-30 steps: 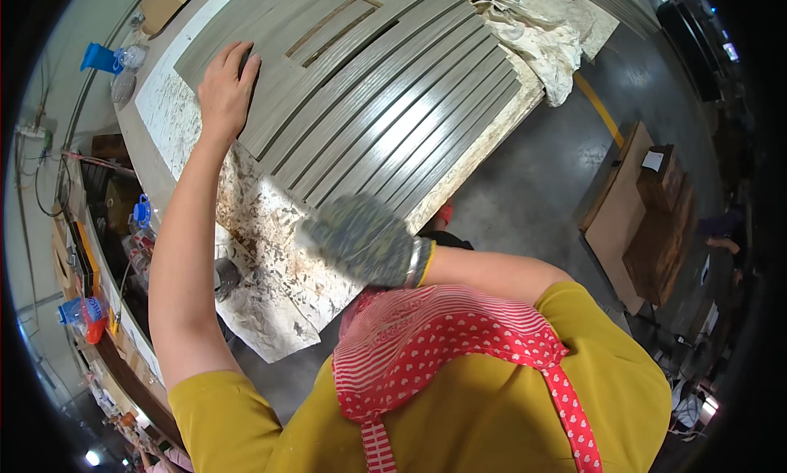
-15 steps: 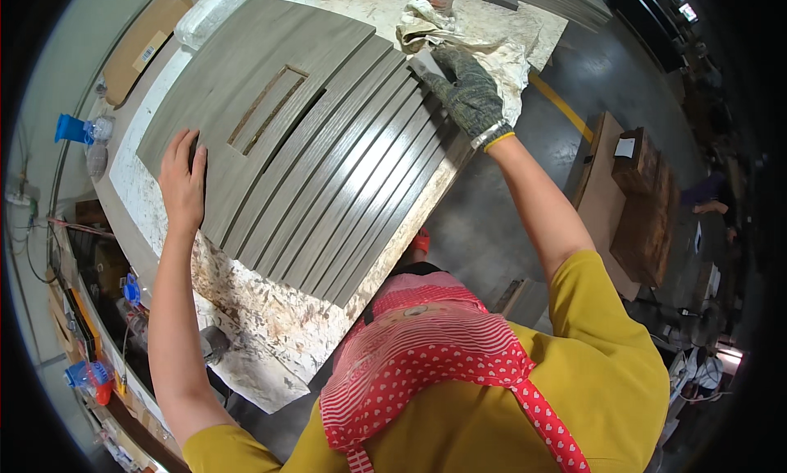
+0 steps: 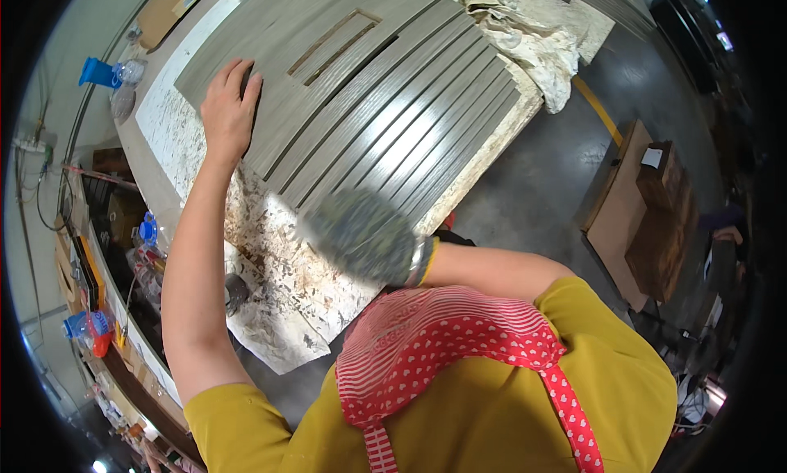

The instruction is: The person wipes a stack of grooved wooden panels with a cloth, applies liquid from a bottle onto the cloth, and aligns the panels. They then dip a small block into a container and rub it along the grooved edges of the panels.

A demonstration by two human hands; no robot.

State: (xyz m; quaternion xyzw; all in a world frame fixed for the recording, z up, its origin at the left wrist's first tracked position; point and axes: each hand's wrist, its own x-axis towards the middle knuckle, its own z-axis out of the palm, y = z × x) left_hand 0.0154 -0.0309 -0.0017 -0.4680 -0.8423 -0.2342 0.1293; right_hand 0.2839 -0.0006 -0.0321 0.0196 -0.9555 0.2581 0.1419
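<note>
Grey wood-grain boards lie stepped over one another on the table. The widest board (image 3: 270,51) has a rectangular slot, and several narrow overlapping board edges (image 3: 402,120) shine under the light. My bare left hand (image 3: 228,116) rests along the widest board's left edge, fingers stretched and thumb apart. My right hand (image 3: 361,235), in a dark grey knit glove, is over the near ends of the strips, smeared by motion. A pale blur at its fingertips matches the small pale block (image 3: 304,227) it gripped earlier. The exact finger pose is blurred.
Paint-stained covering (image 3: 283,309) lies over the table's near corner. A crumpled stained cloth (image 3: 533,51) hangs at the far right edge. Blue-topped bottles stand at left. Brown boxes (image 3: 656,219) stand on the floor at right.
My right hand has swept from the far right ends of the strips to their near left ends. My left hand stays at the board's edge. The whole view has shifted somewhat.
</note>
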